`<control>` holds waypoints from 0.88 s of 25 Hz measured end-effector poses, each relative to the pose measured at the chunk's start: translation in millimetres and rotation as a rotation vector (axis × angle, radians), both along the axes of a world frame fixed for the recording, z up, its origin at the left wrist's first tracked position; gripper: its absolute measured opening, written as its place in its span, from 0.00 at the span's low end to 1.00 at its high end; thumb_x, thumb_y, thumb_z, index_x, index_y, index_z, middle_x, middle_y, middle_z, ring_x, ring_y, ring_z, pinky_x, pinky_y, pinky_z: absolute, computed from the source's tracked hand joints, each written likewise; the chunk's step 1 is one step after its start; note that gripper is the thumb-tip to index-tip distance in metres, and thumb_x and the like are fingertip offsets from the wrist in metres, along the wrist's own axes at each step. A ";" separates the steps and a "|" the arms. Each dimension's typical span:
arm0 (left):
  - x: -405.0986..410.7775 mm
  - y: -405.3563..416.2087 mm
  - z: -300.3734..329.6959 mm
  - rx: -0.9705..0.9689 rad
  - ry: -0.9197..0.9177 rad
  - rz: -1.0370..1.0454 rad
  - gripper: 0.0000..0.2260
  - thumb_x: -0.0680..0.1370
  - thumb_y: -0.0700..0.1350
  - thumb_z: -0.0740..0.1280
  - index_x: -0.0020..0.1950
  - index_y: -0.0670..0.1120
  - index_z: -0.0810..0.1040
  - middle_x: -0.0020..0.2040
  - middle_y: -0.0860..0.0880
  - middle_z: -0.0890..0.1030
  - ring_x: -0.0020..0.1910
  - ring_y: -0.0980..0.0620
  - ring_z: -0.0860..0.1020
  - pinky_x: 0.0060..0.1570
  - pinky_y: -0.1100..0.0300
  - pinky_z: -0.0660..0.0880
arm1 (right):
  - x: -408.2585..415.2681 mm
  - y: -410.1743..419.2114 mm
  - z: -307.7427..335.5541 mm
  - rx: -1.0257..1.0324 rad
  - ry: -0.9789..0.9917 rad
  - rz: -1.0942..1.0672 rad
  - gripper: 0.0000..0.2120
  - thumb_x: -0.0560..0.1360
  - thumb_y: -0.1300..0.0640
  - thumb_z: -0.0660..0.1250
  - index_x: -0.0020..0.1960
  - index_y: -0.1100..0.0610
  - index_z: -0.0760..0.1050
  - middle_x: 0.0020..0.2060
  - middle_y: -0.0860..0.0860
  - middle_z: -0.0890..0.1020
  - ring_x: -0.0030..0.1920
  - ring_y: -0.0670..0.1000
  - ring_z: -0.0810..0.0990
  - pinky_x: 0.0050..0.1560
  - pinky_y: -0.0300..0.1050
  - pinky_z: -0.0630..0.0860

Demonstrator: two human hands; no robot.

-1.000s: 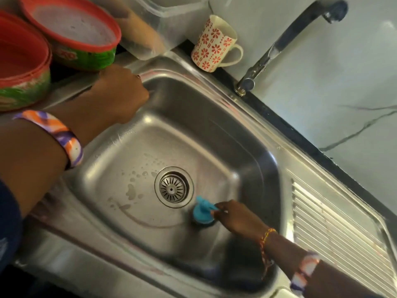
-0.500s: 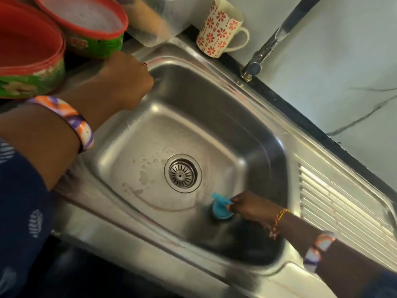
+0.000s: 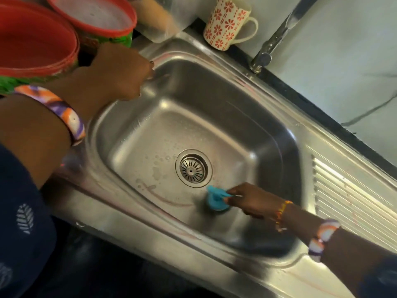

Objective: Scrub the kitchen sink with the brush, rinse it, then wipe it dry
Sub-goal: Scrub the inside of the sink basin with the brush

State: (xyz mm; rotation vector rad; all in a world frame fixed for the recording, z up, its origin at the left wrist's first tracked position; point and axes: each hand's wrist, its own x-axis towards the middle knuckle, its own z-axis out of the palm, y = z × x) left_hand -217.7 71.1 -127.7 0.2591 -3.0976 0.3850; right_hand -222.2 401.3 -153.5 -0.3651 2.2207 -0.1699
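Note:
The stainless steel sink [image 3: 232,117] fills the middle of the head view, with its round drain strainer [image 3: 193,168] in the wet basin floor. My right hand [image 3: 249,201] grips the blue handle of a small round brush [image 3: 214,201], which presses on the basin floor just right of and below the drain. My left hand [image 3: 122,74] rests with curled fingers on the sink's upper-left rim corner; I cannot see anything in it. The tap [image 3: 277,37] rises at the top right, no water running.
A patterned mug [image 3: 227,24] stands on the rim behind the basin. Two red-rimmed green tubs [image 3: 38,46] and a clear plastic container [image 3: 163,16] crowd the upper left. The ribbed drainboard [image 3: 352,203] lies right of the basin, with the tiled wall behind.
The brush and my right hand have shifted slightly along the basin floor near the drain. My left hand stays on the rim corner. The camera has moved a little.

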 end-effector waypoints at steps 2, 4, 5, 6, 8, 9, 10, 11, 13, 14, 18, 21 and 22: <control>-1.2 -1.5 0.2 0.017 0.011 -0.007 0.20 0.75 0.45 0.67 0.67 0.47 0.72 0.58 0.41 0.78 0.54 0.39 0.77 0.42 0.54 0.70 | 3.6 -31.2 -17.0 -0.146 -0.040 0.062 0.12 0.78 0.51 0.61 0.58 0.52 0.77 0.19 0.46 0.69 0.14 0.42 0.64 0.17 0.33 0.61; -2.9 -0.6 1.5 0.008 0.004 0.007 0.21 0.76 0.45 0.67 0.69 0.47 0.71 0.59 0.40 0.77 0.56 0.38 0.76 0.40 0.55 0.67 | -2.9 -33.0 -17.4 -0.091 0.034 0.212 0.14 0.79 0.50 0.61 0.61 0.53 0.77 0.30 0.50 0.77 0.23 0.39 0.72 0.26 0.32 0.66; -2.8 -0.5 2.6 0.007 0.010 0.005 0.21 0.76 0.45 0.67 0.69 0.47 0.71 0.60 0.40 0.77 0.57 0.38 0.76 0.40 0.55 0.66 | -9.4 -18.0 -11.1 -0.032 0.094 0.264 0.15 0.79 0.50 0.61 0.61 0.54 0.77 0.36 0.50 0.80 0.30 0.37 0.73 0.32 0.32 0.68; -2.9 -1.4 3.2 0.005 0.013 -0.002 0.22 0.76 0.45 0.67 0.69 0.47 0.70 0.60 0.40 0.76 0.57 0.38 0.76 0.40 0.56 0.65 | -17.0 5.0 -5.6 0.019 0.116 0.262 0.15 0.78 0.49 0.61 0.61 0.54 0.77 0.37 0.46 0.82 0.32 0.36 0.74 0.35 0.30 0.67; -1.6 -2.3 3.3 0.005 0.001 -0.011 0.21 0.76 0.45 0.67 0.69 0.47 0.70 0.61 0.41 0.76 0.57 0.39 0.76 0.39 0.56 0.65 | -19.0 38.4 6.5 0.089 0.083 0.158 0.14 0.78 0.49 0.62 0.58 0.54 0.79 0.28 0.41 0.79 0.27 0.35 0.73 0.31 0.27 0.64; -1.3 -1.7 2.4 0.005 -0.005 -0.012 0.21 0.77 0.45 0.66 0.69 0.47 0.70 0.60 0.41 0.76 0.57 0.39 0.76 0.39 0.56 0.65 | -12.5 35.8 5.2 0.066 0.063 0.135 0.14 0.78 0.49 0.62 0.58 0.54 0.79 0.27 0.42 0.79 0.25 0.36 0.72 0.29 0.28 0.65; -1.8 -1.7 0.5 0.005 -0.013 -0.014 0.21 0.77 0.45 0.66 0.69 0.47 0.70 0.60 0.41 0.77 0.56 0.39 0.76 0.39 0.56 0.66 | -6.2 19.2 0.6 0.015 0.036 0.154 0.14 0.78 0.48 0.62 0.59 0.53 0.78 0.27 0.45 0.79 0.24 0.38 0.71 0.27 0.30 0.66; -2.3 -0.3 -0.9 0.006 -0.020 -0.019 0.21 0.77 0.45 0.66 0.69 0.47 0.69 0.59 0.41 0.77 0.56 0.39 0.76 0.39 0.56 0.66 | -0.7 -5.7 -6.9 -0.059 -0.004 0.181 0.14 0.78 0.48 0.62 0.59 0.51 0.77 0.27 0.47 0.76 0.21 0.40 0.69 0.24 0.32 0.65; -0.6 0.6 1.4 0.023 -0.002 -0.015 0.21 0.77 0.46 0.66 0.69 0.46 0.70 0.58 0.40 0.77 0.56 0.39 0.76 0.40 0.55 0.66 | 7.4 -59.2 -21.6 -0.178 -0.056 0.250 0.14 0.78 0.48 0.61 0.61 0.51 0.76 0.24 0.47 0.69 0.16 0.41 0.65 0.17 0.31 0.62; -0.8 1.2 2.6 0.030 0.010 -0.008 0.20 0.77 0.45 0.66 0.69 0.46 0.70 0.57 0.39 0.77 0.56 0.38 0.76 0.41 0.54 0.66 | 6.7 -74.0 -22.2 -0.186 -0.056 0.282 0.14 0.78 0.49 0.61 0.61 0.52 0.76 0.24 0.46 0.68 0.15 0.42 0.65 0.16 0.30 0.61; 6.5 5.8 2.4 0.060 0.052 -0.006 0.19 0.77 0.43 0.65 0.68 0.45 0.71 0.58 0.39 0.77 0.57 0.37 0.75 0.44 0.53 0.67 | -6.0 -26.5 -6.5 -0.061 -0.024 0.275 0.12 0.78 0.50 0.62 0.57 0.55 0.78 0.20 0.46 0.70 0.16 0.42 0.67 0.19 0.28 0.61; 17.6 8.6 5.5 0.152 0.056 0.016 0.17 0.77 0.43 0.65 0.66 0.46 0.74 0.56 0.40 0.79 0.55 0.38 0.78 0.47 0.52 0.74 | 1.7 1.5 -0.1 -0.022 -0.090 0.049 0.11 0.78 0.48 0.61 0.56 0.50 0.78 0.21 0.47 0.68 0.17 0.43 0.62 0.18 0.34 0.61; 22.9 10.2 11.0 0.174 0.044 0.015 0.16 0.77 0.44 0.64 0.65 0.47 0.75 0.56 0.41 0.80 0.55 0.39 0.78 0.47 0.54 0.74 | 5.3 -4.7 2.0 -0.089 -0.126 -0.034 0.11 0.78 0.49 0.61 0.56 0.51 0.78 0.21 0.47 0.67 0.17 0.43 0.61 0.18 0.33 0.59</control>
